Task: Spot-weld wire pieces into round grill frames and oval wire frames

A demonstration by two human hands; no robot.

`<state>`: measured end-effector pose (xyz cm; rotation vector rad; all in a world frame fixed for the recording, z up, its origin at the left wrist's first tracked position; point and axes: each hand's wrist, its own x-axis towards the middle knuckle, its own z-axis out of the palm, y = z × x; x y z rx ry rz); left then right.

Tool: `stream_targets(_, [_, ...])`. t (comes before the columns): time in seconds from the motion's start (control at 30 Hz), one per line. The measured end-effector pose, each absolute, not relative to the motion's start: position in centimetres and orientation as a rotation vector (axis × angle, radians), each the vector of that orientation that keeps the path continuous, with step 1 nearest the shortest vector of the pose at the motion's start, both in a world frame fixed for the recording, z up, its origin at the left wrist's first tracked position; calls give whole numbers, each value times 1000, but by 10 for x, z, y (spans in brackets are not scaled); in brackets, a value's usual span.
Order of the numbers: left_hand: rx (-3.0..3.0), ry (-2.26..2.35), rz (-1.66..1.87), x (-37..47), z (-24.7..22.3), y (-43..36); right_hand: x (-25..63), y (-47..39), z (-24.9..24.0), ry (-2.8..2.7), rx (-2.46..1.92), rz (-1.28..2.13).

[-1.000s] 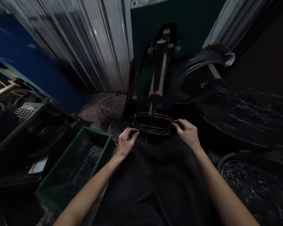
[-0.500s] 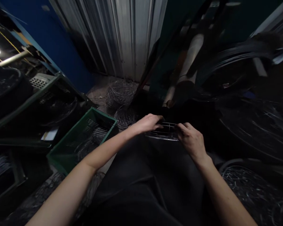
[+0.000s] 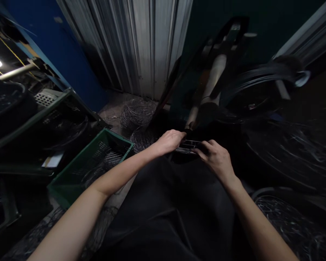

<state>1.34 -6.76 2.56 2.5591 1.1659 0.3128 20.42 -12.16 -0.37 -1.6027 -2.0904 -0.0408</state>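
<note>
A small wire rack of thin shiny rods spans the space between my two hands, over the dark cloth on my lap. My left hand is closed on its left end, fingers curled over and partly hidden. Around the right end is my right hand, with the thumb along the near rods and the fingertips in shadow. Just beyond the rack is the lower end of a pale machine bar. How the rack meets the machine is too dark to make out.
To the left stands a green plastic crate with wire pieces inside. Bundles of wire lie on the floor ahead. At the lower right is a round tub of metal scraps. A corrugated metal wall closes off the front.
The rack has tilted flatter and shifted slightly left and up with both hands. My right thumb now lies along its near side. The camera view has turned slightly.
</note>
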Motion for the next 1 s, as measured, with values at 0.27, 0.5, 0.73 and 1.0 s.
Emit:
stream_targets(0.27, [2693, 1250, 345, 16, 30, -49, 212, -95, 5, -2051, -1500, 40])
stream_targets(0.5, [2722, 1256, 390, 17, 29, -25, 210, -75, 5, -2018, -1490, 3])
stream_targets(0.73, [2700, 1268, 355, 23, 32, -17, 213, -65, 2, -2001, -1512, 1])
stream_targets(1.0, [2667, 1282, 347, 24, 32, -11, 213, -62, -1, -2009, -1553, -10])
